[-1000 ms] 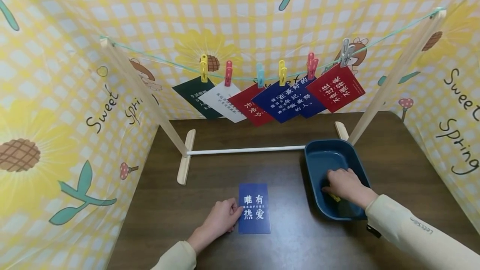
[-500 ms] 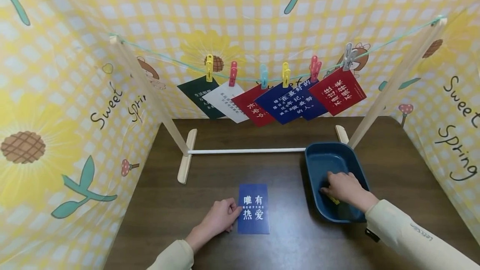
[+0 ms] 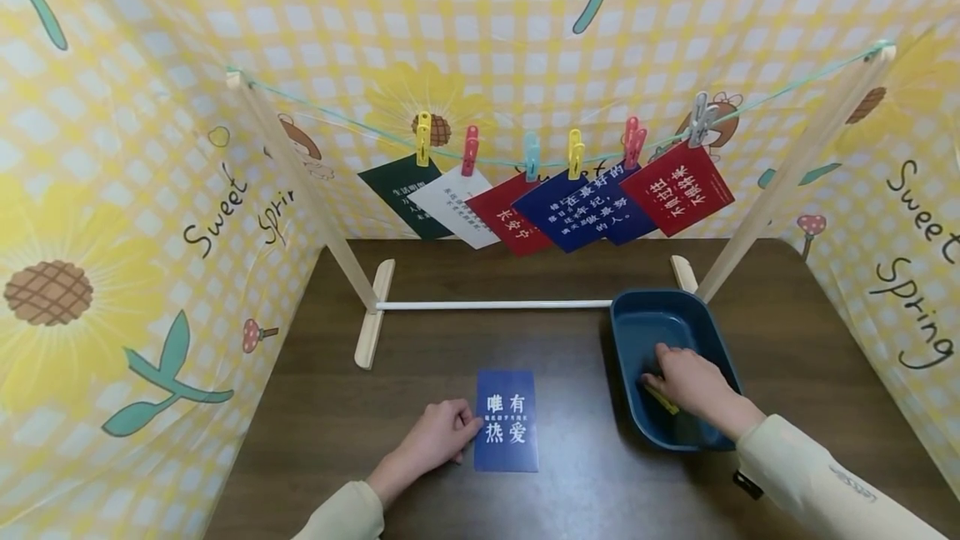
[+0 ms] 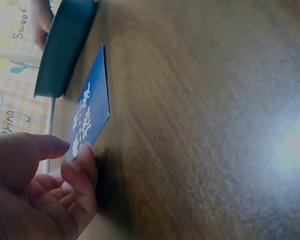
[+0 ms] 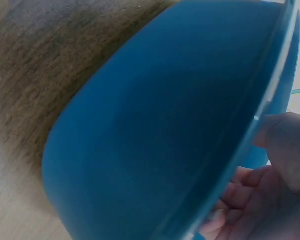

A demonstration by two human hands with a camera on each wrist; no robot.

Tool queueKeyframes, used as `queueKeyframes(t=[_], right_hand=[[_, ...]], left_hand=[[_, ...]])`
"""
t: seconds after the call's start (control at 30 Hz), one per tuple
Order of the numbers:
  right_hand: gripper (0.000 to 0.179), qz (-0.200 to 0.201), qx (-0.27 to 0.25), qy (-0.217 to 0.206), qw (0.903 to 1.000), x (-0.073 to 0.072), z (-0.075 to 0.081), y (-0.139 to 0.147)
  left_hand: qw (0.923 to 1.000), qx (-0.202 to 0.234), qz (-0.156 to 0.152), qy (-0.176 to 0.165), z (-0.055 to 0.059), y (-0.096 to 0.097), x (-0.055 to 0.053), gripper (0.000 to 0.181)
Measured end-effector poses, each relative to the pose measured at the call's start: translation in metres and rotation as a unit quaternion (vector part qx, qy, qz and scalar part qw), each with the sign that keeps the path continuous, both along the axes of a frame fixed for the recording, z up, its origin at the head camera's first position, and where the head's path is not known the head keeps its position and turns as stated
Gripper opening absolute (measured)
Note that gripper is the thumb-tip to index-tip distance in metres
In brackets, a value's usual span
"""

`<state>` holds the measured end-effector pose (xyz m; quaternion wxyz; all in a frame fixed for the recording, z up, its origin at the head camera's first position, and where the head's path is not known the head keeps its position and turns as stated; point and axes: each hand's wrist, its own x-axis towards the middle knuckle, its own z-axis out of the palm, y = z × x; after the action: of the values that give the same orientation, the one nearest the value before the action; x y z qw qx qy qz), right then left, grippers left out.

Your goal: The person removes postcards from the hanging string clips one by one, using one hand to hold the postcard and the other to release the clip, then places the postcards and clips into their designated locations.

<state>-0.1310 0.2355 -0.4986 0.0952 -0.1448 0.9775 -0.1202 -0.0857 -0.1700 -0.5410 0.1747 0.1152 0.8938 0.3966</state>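
Note:
On the table lies a blue card (image 3: pixel 507 440) with white characters. My left hand (image 3: pixel 441 433) is at its left edge, thumb over the border and the other fingers curled; in the left wrist view the thumb and index finger (image 4: pixel 86 162) pinch that edge. My right hand (image 3: pixel 693 382) reaches into a dark blue tray (image 3: pixel 621 332), fingers bent down around a yellow clothespin (image 3: pixel 662 400). The clothespin is partly covered by the hand. From the right wrist, the tray wall (image 5: pixel 155 125) hides the fingertips.
Behind, a green string (image 3: pixel 337 121) spans two wooden posts (image 3: pixel 795 173). Several cards hang from clothespins, among them a green card (image 3: pixel 405 194), a white card (image 3: pixel 453 207) and a red card (image 3: pixel 678 190). A white rod (image 3: pixel 495 305) joins the post feet. Patterned cloth surrounds the table.
The head view has shifted slightly. A little more of the yellow clothespin shows under my right hand. My left hand stays at the card's edge.

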Motion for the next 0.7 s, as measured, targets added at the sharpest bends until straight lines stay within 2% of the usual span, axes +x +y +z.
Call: queueKeyframes(t=[0.13, 0.23, 0.43, 0.7], right_hand=[[0.026, -0.023, -0.027, -0.021, 0.9991, 0.0, 0.004, 0.0], [0.024, -0.037, -0.048, -0.017, 0.998, -0.003, 0.011, -0.001], [0.021, -0.037, -0.061, 0.034, 0.9968, -0.006, 0.021, -0.007], [0.02, -0.03, -0.067, 0.071, 0.9948, -0.009, 0.031, -0.021]], left_hand=[[0.9994, -0.02, 0.006, 0.026, 0.0, -0.003, -0.002, 0.024], [0.9983, -0.034, 0.018, 0.044, 0.001, -0.007, -0.005, 0.022], [0.9959, -0.049, 0.038, 0.066, 0.004, -0.012, -0.009, 0.021], [0.992, -0.072, 0.072, 0.075, 0.012, -0.016, -0.012, 0.018]])
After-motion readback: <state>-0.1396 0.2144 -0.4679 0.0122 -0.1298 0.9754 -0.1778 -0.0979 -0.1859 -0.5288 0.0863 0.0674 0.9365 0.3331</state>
